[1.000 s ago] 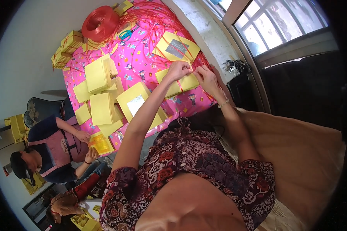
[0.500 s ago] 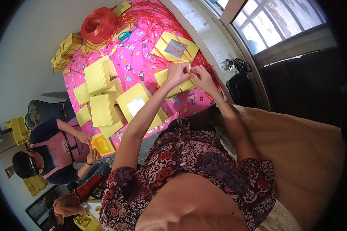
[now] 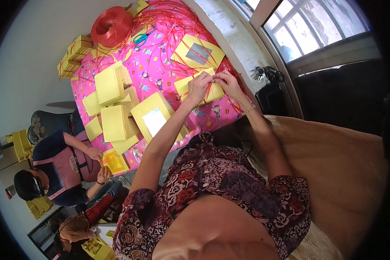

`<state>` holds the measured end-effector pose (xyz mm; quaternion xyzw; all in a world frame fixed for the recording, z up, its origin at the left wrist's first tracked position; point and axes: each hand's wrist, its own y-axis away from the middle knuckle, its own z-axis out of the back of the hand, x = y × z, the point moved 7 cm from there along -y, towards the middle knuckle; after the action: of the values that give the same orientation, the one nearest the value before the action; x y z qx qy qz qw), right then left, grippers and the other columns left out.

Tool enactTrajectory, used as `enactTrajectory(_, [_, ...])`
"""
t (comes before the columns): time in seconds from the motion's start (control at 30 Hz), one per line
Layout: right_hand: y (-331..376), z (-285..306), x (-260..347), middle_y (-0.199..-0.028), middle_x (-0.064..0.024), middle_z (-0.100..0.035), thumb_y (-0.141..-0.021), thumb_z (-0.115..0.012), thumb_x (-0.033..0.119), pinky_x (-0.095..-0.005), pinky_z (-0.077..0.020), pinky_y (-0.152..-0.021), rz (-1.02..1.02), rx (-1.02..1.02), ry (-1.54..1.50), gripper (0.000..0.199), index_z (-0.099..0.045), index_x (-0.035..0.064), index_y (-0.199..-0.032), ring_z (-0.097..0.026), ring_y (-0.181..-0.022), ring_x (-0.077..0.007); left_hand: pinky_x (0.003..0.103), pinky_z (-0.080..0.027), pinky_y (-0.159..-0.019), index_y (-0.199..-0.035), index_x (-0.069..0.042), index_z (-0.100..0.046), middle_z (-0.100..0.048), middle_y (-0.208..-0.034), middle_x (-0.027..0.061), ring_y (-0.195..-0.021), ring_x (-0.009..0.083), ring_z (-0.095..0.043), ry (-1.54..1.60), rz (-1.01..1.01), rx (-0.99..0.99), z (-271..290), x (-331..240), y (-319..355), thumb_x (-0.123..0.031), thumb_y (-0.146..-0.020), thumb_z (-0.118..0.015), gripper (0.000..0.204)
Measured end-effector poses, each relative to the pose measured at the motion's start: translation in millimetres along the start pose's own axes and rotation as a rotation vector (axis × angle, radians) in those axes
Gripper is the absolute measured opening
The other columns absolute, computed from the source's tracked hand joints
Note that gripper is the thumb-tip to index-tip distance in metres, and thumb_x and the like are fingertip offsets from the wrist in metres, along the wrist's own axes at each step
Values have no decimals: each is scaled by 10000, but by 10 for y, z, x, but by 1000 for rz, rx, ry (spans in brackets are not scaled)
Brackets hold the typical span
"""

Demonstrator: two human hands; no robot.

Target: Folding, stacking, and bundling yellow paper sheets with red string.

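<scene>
A yellow paper bundle [image 3: 190,82] lies on the pink patterned tablecloth, with red plastic string [image 3: 208,91] passing around it. Over its middle, my left hand [image 3: 198,89] is closed, its fingertips pinching the string. My right hand [image 3: 228,83] meets it from the right with fingers bent together on the same string, a short red end sticking out beyond. The fingertips of both hands nearly touch, and whatever knot may be between them is too small to make out. Just behind lies another yellow packet [image 3: 184,54] with a grey square on top.
Stacks of yellow paper [image 3: 110,86] fill the left of the table [image 3: 145,78]. Farther back are a red string roll [image 3: 112,27], teal-handled scissors [image 3: 139,40] and tangled red string [image 3: 169,17]. A co-worker [image 3: 67,162] handles a yellow packet at the left edge.
My hands have come closer together over the bundle, and my left hand has turned slightly. More of the bundle's near side and the red string now shows below my fingers.
</scene>
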<state>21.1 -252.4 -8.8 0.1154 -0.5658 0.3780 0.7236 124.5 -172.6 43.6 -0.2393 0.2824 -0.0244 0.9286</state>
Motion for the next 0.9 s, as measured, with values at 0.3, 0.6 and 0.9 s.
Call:
enactTrajectory(0.3, [-54, 45, 277, -875, -132, -538, -829, -608, 108, -382, -475, -676, 143, 103, 216, 100, -592, 25, -882, -584, -823, -319, 325, -472, -553, -772, -80, -614, -594, -778, 44, -680, 228, -627, 8, 72, 8, 12, 55, 32, -114, -725, -687, 94])
enactTrajectory(0.6, [-83, 88, 365, -893, -110, -531, -822, -602, 112, -402, -476, -634, 225, 143, 299, 90, -579, 38, -867, -585, -762, -319, 318, -470, -551, -781, -78, -617, -595, -769, 46, -673, 224, -626, 55, 83, -6, 7, 71, 34, -102, -721, -688, 96])
enactTrajectory(0.9, [-103, 40, 352, -860, -113, -526, -787, -610, 110, -406, -462, -584, 189, 172, 306, 105, -543, 54, -845, -583, -710, -320, 318, -464, -541, -782, -77, -614, -584, -762, 51, -663, 217, -617, 75, 103, -10, 4, 94, 42, -108, -717, -700, 113])
